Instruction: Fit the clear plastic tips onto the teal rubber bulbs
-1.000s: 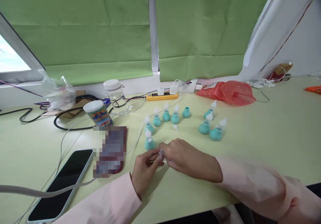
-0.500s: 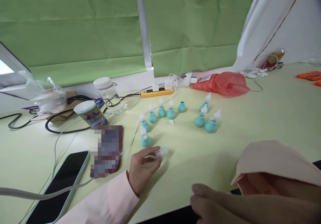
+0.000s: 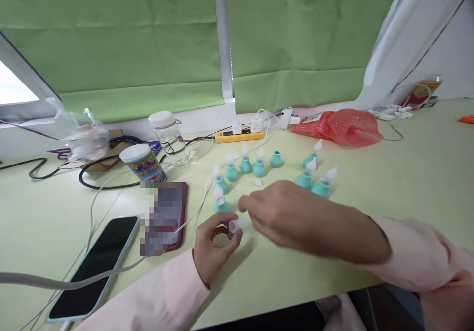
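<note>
My left hand [image 3: 218,242] is closed in a pinch round a small clear plastic tube [image 3: 234,226], its round opening turned toward me. My right hand [image 3: 281,215] hovers just right of the tube, palm down, its fingers curled and slightly blurred. What its fingertips hold, if anything, is hidden. Beyond my hands stand several teal squeeze bulbs [image 3: 231,174] with clear pointed tips, in a curved row. One teal bulb [image 3: 276,160] has no tip. A loose white tip [image 3: 259,183] lies behind my right hand. More tipped bulbs [image 3: 321,189] stand to the right, partly covered by my forearm.
At left lie a black-screened phone [image 3: 94,267] and a pixelated dark red item [image 3: 166,217], with white cables across them. A labelled canister [image 3: 143,164], a clear jar [image 3: 168,138] and a yellow power strip [image 3: 240,137] stand behind. Red bubble wrap [image 3: 340,127] lies back right.
My right hand has come up from the table's front edge to beside the clear tube. My left hand keeps its pinch, with the tube's opening now turned more toward me. The view has shifted slightly.
</note>
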A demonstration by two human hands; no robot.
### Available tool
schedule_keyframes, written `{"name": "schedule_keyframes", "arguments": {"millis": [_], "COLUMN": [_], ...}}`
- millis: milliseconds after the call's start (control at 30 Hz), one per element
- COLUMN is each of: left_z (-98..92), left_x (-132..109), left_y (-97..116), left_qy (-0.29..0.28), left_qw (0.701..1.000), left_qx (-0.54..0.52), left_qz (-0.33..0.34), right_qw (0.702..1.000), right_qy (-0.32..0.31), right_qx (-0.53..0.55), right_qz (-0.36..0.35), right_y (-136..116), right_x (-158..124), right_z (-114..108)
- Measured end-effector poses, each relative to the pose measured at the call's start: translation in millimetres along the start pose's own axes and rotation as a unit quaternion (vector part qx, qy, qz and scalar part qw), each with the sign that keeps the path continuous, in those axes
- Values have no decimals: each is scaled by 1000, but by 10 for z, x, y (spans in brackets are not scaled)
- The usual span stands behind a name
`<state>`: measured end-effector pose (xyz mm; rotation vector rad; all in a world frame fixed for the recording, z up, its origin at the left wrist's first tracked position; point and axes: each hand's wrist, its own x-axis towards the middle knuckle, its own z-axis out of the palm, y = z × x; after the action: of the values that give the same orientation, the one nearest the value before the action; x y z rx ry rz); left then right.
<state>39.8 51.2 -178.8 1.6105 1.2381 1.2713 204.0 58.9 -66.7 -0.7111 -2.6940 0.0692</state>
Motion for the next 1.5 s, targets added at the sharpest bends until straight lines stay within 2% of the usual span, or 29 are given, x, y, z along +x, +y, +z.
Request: {"name": "schedule_keyframes", "arguments": {"millis": [67,133,200,300,367,433,667,800,1000,1167,1267,1367,1500], "left_z": [-3,-6,-6,1,8,14,9,3,-3,-1,1,1,-3], "left_x": [5,9,13,22,31,39,45,56,51,35,34,35,31], "left_y": [-31,-65,-90,-102,-103,-109,-111,-79,-108,-120,-101,-91,-115], "left_qy": [-15,-27,-39,-58,-67,-75,-74,-63,-44,-40,-36,-32,-32], "left_qw": [1000,1000,999,997,995,993,989,988,987,988,989,989,991], "left_qx": [-1,-4,-10,-23,-32,-44,-90,-101,-114,-114,-117,-116,-108], "left_qz": [5,-3,-18,-49,-69,-83,-92,-102,-103,-92,-87,-86,-75], "right_qw": [995,973,934,854,812,789,759,774,840,900,933,951,958], "right_qy": [17,63,95,172,205,217,209,216,237,289,294,281,276], "right_qx": [91,194,297,424,478,506,553,539,449,318,208,125,71], "right_qz": [43,106,172,246,264,273,272,254,191,76,5,-17,-30], "right_y": [251,426,508,500,463,429,352,327,310,333,363,397,407], "right_x": [45,14,-59,-145,-158,-151,-160,-176,-197,-198,-197,-212,-231], "right_z": [209,479,742,1025,1123,1165,1182,1171,1207,1223,1204,1201,1205]}}
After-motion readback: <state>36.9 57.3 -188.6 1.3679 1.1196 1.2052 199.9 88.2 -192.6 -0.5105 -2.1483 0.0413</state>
